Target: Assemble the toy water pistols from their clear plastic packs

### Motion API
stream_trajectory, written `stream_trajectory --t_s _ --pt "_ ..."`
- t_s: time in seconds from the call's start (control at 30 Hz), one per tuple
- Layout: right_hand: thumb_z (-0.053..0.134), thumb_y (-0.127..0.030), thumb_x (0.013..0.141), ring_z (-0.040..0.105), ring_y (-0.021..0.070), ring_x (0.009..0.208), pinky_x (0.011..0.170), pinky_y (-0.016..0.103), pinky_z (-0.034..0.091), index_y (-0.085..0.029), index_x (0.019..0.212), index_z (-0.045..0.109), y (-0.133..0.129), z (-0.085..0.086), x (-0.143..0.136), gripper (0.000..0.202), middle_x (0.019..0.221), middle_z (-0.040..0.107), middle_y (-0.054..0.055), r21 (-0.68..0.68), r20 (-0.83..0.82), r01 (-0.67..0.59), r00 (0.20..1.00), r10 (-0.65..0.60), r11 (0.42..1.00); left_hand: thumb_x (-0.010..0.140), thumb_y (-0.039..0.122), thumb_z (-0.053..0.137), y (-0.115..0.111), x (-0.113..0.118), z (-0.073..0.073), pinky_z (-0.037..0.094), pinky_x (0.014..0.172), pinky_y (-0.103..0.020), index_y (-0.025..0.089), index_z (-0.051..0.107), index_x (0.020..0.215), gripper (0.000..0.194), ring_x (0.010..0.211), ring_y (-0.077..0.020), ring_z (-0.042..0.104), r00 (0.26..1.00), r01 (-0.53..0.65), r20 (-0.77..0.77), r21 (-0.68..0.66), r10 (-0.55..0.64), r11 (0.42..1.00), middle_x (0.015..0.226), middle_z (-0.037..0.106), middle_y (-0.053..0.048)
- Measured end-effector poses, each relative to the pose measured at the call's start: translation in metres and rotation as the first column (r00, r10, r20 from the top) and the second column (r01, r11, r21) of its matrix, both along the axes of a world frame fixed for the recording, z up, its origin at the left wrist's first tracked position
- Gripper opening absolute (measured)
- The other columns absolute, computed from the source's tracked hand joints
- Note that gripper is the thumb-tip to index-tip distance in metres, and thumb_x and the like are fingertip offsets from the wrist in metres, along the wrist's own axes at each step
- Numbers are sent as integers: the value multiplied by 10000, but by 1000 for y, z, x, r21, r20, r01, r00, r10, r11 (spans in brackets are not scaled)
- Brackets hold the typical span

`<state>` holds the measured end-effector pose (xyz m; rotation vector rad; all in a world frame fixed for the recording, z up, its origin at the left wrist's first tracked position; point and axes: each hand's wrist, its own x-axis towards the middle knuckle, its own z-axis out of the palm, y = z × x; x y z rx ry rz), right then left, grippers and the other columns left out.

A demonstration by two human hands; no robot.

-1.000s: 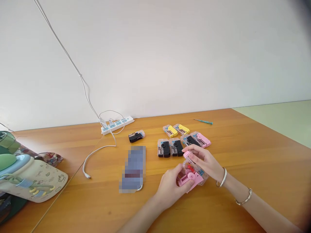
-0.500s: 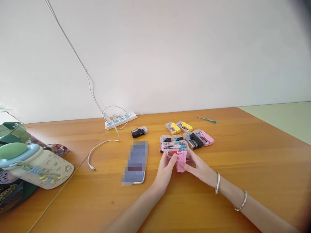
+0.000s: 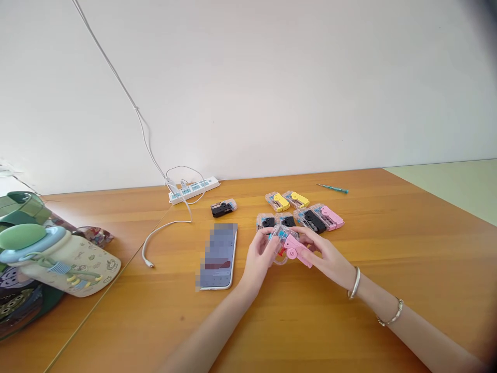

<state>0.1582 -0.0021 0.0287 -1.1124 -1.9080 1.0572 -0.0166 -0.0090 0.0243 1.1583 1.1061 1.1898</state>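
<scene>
Here, the pink toy (image 3: 298,250) partly hides two black toys (image 3: 268,222), phone (image 3: 221,256) nearby.

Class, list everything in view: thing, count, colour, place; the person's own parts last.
Wall: one, white, background
Table: one, brown, centre
Surface: one, pale green, right
Held toy: one, clear and pink, centre
Black toys: four, black, three grouped, one apart
Yellow toys: two, yellow, group's back
Pink toy: one, pink, group's right
Screwdriver: one, teal, back right
Phone: one, white rim, left of centre
Power strip: one, white, near wall
Cables: count unclear, white, back left
Bottle: one, cream and blue, far left
Clutter: count unclear, mixed colours, around bottle
Bracelets: two, silvery, right wrist
Left hand, right hand: two, bare, on held toy
</scene>
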Motion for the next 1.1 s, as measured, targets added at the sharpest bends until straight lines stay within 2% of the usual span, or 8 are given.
stream_trajectory --t_s 0.07,0.17,0.3,0.43,0.73,0.9,1.0,1.1 --pt "418 -385 875 544 154 684 613 294 465 -250 1231 444 -2 3 0 382 843 572 17 92 99 2 995 -12 996 811 454 515 -2 0 -1 286 372 -166 205 540 973 299 388 -53 383 986 82 -153 61 -72 995 592 509 53" --pt "384 -378 891 568 158 714 665 301 473 -242 1235 438 -4 3 1 374 835 591 16 167 154 -5 988 -21 986 853 459 436 -6 0 -3 310 371 -169 230 519 1006 287 341 -63 368 953 108 -292 93 -77 990 487 442 79" --pt "453 -372 862 607 176 836 715 300 490 -235 1239 399 -3 0 2 405 968 627 41 261 233 -7 971 -56 965 861 458 406 -7 2 -3 310 340 -152 224 480 1000 282 357 -62 372 967 40 -252 56 -25 998 532 451 73" --pt "512 -284 804 609 199 928 741 316 488 -227 1205 422 -2 -3 3 415 1110 614 64 487 393 -44 903 -174 872 852 455 416 -5 2 -3 297 312 -148 234 434 1036 288 343 -57 348 974 16 -224 17 -12 1000 562 457 77" --pt "499 -260 790 607 182 680 589 281 422 -166 893 575 -2 -5 3 159 797 670 56 698 450 -83 824 -345 711 885 453 342 -9 0 -4 416 452 -184 273 451 1081 288 427 -95 498 887 75 -461 83 -28 994 577 538 62" --pt "435 -358 867 614 179 653 567 277 381 -168 926 613 -1 -5 7 267 794 694 67 719 472 -106 800 -371 686 865 498 361 -8 2 -7 374 391 -162 254 451 1076 335 523 -121 536 949 81 -307 19 -71 997 649 557 25" --pt "411 -386 877 621 180 652 547 274 363 -177 964 608 -2 -4 8 300 815 705 66 693 513 -109 769 -381 713 843 516 397 -7 4 -4 363 384 -163 238 458 1038 345 516 -120 529 982 99 -160 -38 -104 994 633 542 26" --pt "401 -409 875 606 169 582 483 267 312 -202 922 609 -3 -3 7 296 674 683 29 669 536 -85 744 -400 739 802 547 452 -7 7 -1 372 402 -171 214 483 968 374 499 -108 511 993 114 -11 -104 -116 988 615 522 32"
